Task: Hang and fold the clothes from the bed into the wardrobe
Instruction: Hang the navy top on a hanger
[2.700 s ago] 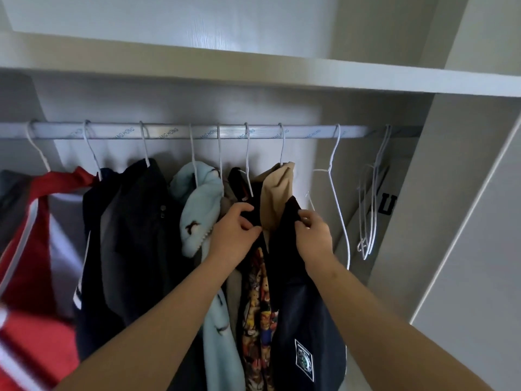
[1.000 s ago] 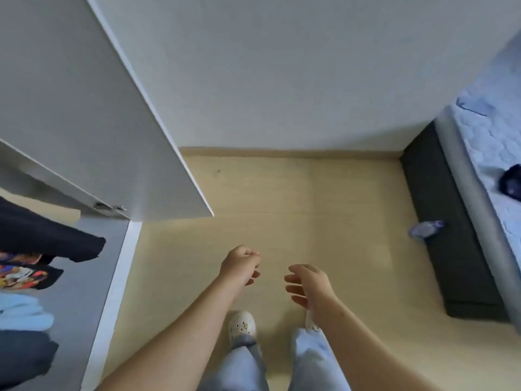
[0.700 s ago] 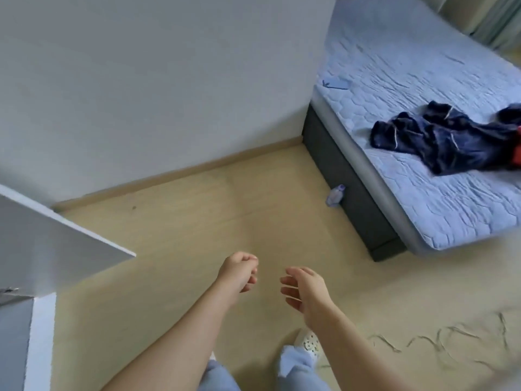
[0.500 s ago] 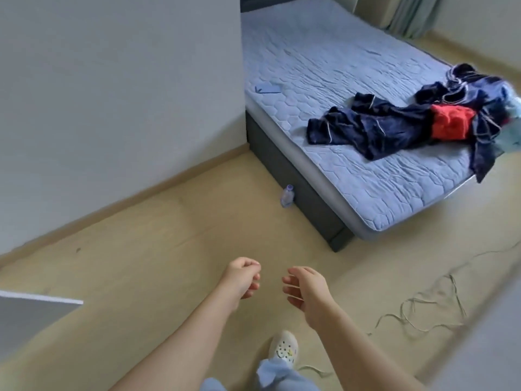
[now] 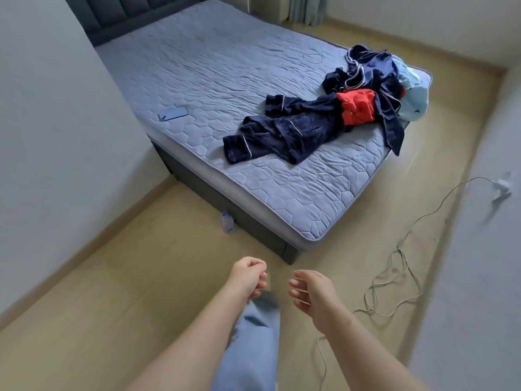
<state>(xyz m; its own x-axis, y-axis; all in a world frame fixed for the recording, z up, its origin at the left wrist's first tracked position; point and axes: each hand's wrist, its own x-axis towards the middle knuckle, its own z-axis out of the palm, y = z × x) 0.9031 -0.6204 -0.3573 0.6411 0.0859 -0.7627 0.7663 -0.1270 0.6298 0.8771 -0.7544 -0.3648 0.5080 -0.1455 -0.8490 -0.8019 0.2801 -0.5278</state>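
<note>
Both hands hang empty above the floor (image 5: 127, 292), the left hand (image 5: 248, 277) with fingers loosely curled, the right hand (image 5: 313, 292) with fingers relaxed. The clothes (image 5: 310, 122) lie heaped on the bed (image 5: 211, 66), toward its far foot corner.

Navy clothes (image 5: 284, 136), red garment (image 5: 357, 107), grey-blue hexagon-quilted mattress (image 5: 214, 66).

The bed (image 5: 253, 66) runs ahead, its left side beside the wall (image 5: 56, 136); the clothes (image 5: 363, 88) lie heaped at its right edge, trailing toward the middle; a phone (image 5: 172, 113) sits near the mattress's left edge; a bottle (image 5: 227, 221) stands on the floor just beside the bed base; a cable (image 5: 394, 277) sprawls right of the bed; the left hand (image 5: 248, 277) and the right hand (image 5: 313, 292) hang side by side, apart, before the near corner.
</note>
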